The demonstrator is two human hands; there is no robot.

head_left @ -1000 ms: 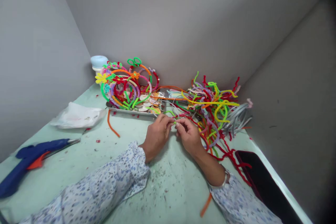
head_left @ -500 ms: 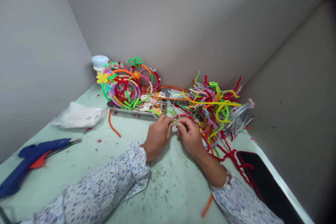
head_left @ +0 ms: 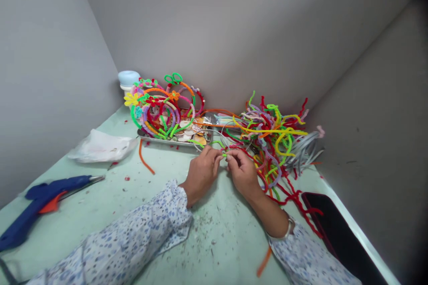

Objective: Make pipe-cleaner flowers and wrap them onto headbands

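My left hand (head_left: 203,173) and my right hand (head_left: 243,173) meet near the middle of the table, fingertips pinched close together. Between them is a short bit of bright green pipe cleaner (head_left: 224,155), gripped from both sides; most of it is hidden by the fingers. Thin pale hoops (head_left: 224,137) stand just beyond the fingertips, and I cannot tell whether the green piece is wound on one. Right of my right hand lies a tangled heap of coloured pipe cleaners (head_left: 284,133).
Behind my left hand, a metal tray (head_left: 174,142) holds flat pieces and pipe-cleaner-covered headbands (head_left: 163,102). At left lie a blue glue gun (head_left: 50,193) and a white plastic bag (head_left: 102,146). A dark phone (head_left: 341,231) lies at right; a blue-lidded jar (head_left: 129,78) stands at back left.
Both hands keep nearly the same place and pinch, with only a slight shift at the fingertips. The whole view has slid a little; nothing else has visibly moved.
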